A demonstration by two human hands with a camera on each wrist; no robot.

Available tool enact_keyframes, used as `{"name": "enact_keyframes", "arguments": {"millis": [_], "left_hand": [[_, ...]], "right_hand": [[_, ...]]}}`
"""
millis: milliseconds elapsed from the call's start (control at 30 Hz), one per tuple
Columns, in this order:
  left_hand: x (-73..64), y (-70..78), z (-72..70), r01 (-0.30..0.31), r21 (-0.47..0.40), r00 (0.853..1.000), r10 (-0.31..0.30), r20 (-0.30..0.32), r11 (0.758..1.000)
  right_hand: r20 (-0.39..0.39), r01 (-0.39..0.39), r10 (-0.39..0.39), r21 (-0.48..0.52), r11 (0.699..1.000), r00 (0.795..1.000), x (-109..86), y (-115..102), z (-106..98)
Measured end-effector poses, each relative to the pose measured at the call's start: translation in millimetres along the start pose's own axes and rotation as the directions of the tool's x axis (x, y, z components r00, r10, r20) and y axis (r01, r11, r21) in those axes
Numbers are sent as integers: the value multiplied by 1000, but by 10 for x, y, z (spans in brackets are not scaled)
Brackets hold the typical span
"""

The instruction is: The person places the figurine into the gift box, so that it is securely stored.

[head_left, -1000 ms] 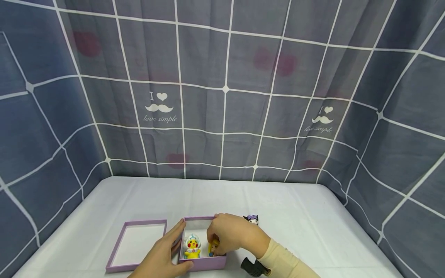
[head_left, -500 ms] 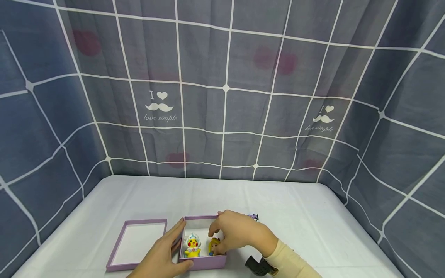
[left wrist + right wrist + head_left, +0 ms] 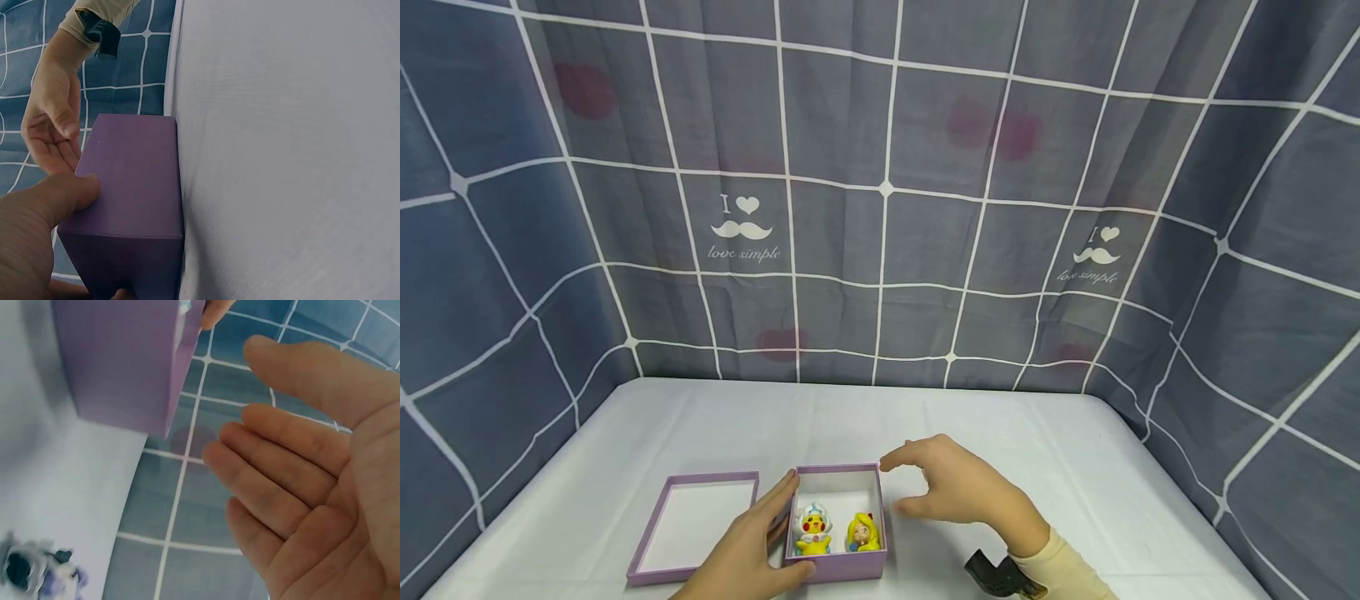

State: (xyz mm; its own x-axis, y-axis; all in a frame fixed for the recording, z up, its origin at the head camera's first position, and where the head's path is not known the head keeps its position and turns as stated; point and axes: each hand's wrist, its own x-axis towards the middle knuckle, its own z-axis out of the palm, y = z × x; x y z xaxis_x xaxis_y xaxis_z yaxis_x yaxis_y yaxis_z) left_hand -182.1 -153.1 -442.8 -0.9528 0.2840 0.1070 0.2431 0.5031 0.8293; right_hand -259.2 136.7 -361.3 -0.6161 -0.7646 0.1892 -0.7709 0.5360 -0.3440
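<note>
A purple box (image 3: 847, 569) with a white inside stands uncovered on the table. My left hand (image 3: 747, 537) grips its left side, the thumb along the front wall and the fingertips up at the far left corner. Inside sit two small figurines: a yellow Pikachu figurine (image 3: 813, 533) in a white hood at the left and a yellow-haired girl figurine (image 3: 863, 535) at the right. Just right of the box my right hand (image 3: 958, 483) hovers with fingers and thumb spread. Its palm (image 3: 325, 550) is bare in the right wrist view.
Left of the box lies its purple-rimmed lid (image 3: 700, 525), white side up. In the right wrist view a blurred purple-and-white figurine (image 3: 62, 580) stands on the table beside a grey, dark-centred object (image 3: 24, 569). A grey gridded curtain (image 3: 842, 233) surrounds the white table (image 3: 1037, 442).
My right hand has let go of the yellow-haired figurine and moved out of the box to the right. It now covers the purple figurine behind it. The left hand stays on the box.
</note>
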Motion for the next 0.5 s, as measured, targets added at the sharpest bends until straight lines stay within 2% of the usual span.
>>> {"name": "enact_keyframes", "arguments": {"millis": [200,300,500], "left_hand": [[-19,-21,-6,-25,10,1000,25,-6,1000],[-30,-27,-5,-46,11,999,46,-10,999],[-27,-17,3,-46,2,999,46,-13,999]], "right_hand": [[-61,-29,28,-2,1000,998,-135,173,-6],[-75,-80,79,-5,997,994,-203,270,-19],[-170,-160,157,-4,987,973,-309,533,19]]}}
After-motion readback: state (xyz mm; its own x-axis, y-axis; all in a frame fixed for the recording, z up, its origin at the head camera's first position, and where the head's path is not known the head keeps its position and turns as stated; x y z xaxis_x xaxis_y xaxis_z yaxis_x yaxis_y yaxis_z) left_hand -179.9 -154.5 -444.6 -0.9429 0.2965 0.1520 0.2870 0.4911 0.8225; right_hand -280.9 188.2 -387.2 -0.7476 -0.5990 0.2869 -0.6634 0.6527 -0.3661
